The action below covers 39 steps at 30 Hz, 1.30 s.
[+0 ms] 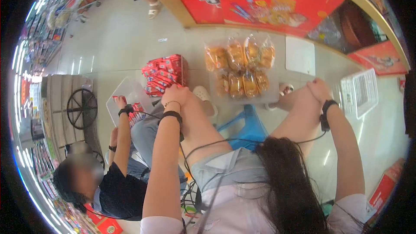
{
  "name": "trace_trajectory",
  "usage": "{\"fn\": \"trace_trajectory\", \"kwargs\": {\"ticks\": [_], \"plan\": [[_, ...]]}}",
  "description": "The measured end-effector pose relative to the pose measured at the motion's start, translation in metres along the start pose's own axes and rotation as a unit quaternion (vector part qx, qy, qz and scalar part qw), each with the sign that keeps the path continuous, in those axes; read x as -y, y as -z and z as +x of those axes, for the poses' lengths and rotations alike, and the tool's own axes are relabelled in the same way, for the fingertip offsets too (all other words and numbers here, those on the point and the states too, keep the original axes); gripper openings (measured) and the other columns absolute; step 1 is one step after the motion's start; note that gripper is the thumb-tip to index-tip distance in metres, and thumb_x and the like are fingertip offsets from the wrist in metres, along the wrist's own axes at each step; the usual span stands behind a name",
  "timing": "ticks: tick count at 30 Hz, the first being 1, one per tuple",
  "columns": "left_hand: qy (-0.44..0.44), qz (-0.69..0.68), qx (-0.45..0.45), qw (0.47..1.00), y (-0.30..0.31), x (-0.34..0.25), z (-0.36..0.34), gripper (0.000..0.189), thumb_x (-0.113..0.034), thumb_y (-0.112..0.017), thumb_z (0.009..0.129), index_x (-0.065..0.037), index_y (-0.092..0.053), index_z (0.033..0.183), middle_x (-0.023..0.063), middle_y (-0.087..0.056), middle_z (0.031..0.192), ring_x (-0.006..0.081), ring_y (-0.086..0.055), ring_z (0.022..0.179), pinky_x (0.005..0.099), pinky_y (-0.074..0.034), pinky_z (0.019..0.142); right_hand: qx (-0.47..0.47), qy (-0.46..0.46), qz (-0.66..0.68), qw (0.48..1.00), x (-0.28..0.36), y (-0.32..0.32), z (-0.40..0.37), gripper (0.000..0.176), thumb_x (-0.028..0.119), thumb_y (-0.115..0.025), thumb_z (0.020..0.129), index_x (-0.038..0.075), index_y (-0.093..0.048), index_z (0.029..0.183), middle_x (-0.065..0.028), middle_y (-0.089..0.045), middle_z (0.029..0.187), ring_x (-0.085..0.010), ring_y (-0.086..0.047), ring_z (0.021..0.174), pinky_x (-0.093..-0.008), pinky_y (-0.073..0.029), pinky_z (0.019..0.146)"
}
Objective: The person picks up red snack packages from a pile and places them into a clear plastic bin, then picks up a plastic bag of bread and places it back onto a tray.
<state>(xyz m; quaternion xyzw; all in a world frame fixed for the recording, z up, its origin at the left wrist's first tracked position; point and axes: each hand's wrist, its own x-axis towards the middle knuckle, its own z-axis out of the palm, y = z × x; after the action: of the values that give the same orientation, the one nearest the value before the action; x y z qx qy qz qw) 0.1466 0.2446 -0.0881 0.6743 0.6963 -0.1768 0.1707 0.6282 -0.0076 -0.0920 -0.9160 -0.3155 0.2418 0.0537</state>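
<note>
My left hand [175, 95] lies on my left knee, its fingers draped over it with nothing held. My right hand [320, 90] rests flat on my right knee, also holding nothing. Just beyond my left hand is a heap of red packets [164, 73] in a clear container. Between and ahead of my knees, several bread packs in clear wrappers [236, 56] stand in two rows in a translucent tray [271, 93]. Both wrists wear black bands with cables.
A co-worker [123, 190] at left reaches into a translucent bin [115, 97] holding red-and-white packets. A blue plastic stool [249, 128] stands between my legs. A white basket [362, 93] and white lid [300, 55] lie right. A red display counter [264, 0] is ahead; someone's foot [154, 9] shows far off.
</note>
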Motion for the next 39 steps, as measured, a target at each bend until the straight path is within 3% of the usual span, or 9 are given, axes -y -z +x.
{"fn": "trace_trajectory", "kwargs": {"ticks": [3,10,16,19,22,39], "plan": [[0.002,0.075,0.022,0.997,0.004,-0.011,-0.001,0.059,-0.048,-0.051,0.077,-0.005,-0.055,0.117,0.022,-0.052,0.122,0.0362,-0.057,0.107,0.0441,-0.047,0.09,0.044,0.028,0.026,0.998,0.017,0.009,0.0,0.045,0.039,-0.054,0.073,0.003,-0.064,0.097,-0.0181,-0.064,0.099,-0.0324,-0.06,0.094,-0.0399,-0.046,0.083],[-0.027,0.046,0.023,0.998,0.007,-0.011,0.006,0.058,-0.049,-0.048,0.078,-0.007,-0.056,0.116,0.0221,-0.054,0.119,0.0362,-0.057,0.106,0.0447,-0.047,0.089,0.061,0.105,-0.004,0.993,0.067,-0.002,0.014,0.045,0.041,-0.053,0.073,0.005,-0.066,0.096,-0.0158,-0.065,0.099,-0.0308,-0.061,0.093,-0.0384,-0.047,0.082],[-0.01,0.047,0.004,0.999,0.008,-0.013,0.005,0.055,-0.05,-0.05,0.076,-0.009,-0.06,0.111,0.0201,-0.057,0.115,0.0352,-0.058,0.104,0.0444,-0.046,0.089,0.066,0.023,-0.104,0.992,0.098,-0.005,0.013,0.047,0.045,-0.05,0.075,0.006,-0.067,0.096,-0.0149,-0.065,0.1,-0.0294,-0.062,0.094,-0.0392,-0.047,0.081],[-0.011,0.045,-0.018,0.999,0.001,-0.009,0.014,0.051,-0.05,-0.05,0.076,-0.009,-0.065,0.103,0.0186,-0.061,0.11,0.0331,-0.058,0.103,0.0437,-0.045,0.089,0.078,0.025,-0.083,0.993,0.094,-0.003,0.012,0.047,0.045,-0.05,0.076,0.006,-0.066,0.096,-0.0144,-0.066,0.099,-0.0291,-0.062,0.093,-0.0397,-0.048,0.08],[-0.005,0.035,0.026,0.999,0.007,-0.011,0.014,0.057,-0.05,-0.051,0.077,-0.008,-0.058,0.115,0.02,-0.055,0.118,0.0351,-0.057,0.106,0.0443,-0.046,0.089,0.073,0.045,-0.093,0.992,0.083,-0.007,0.019,0.046,0.044,-0.05,0.076,0.006,-0.066,0.096,-0.0147,-0.065,0.1,-0.0293,-0.062,0.093,-0.0401,-0.048,0.08],[-0.013,0.037,0.015,0.999,0.003,-0.009,0.009,0.054,-0.049,-0.049,0.076,-0.01,-0.06,0.113,0.0195,-0.056,0.117,0.0358,-0.057,0.107,0.0438,-0.045,0.09,0.097,0.08,-0.136,0.983,0.128,-0.015,0.021,0.049,0.044,-0.051,0.072,0.005,-0.066,0.097,-0.0158,-0.066,0.099,-0.0301,-0.062,0.093,-0.0392,-0.048,0.08]]}}
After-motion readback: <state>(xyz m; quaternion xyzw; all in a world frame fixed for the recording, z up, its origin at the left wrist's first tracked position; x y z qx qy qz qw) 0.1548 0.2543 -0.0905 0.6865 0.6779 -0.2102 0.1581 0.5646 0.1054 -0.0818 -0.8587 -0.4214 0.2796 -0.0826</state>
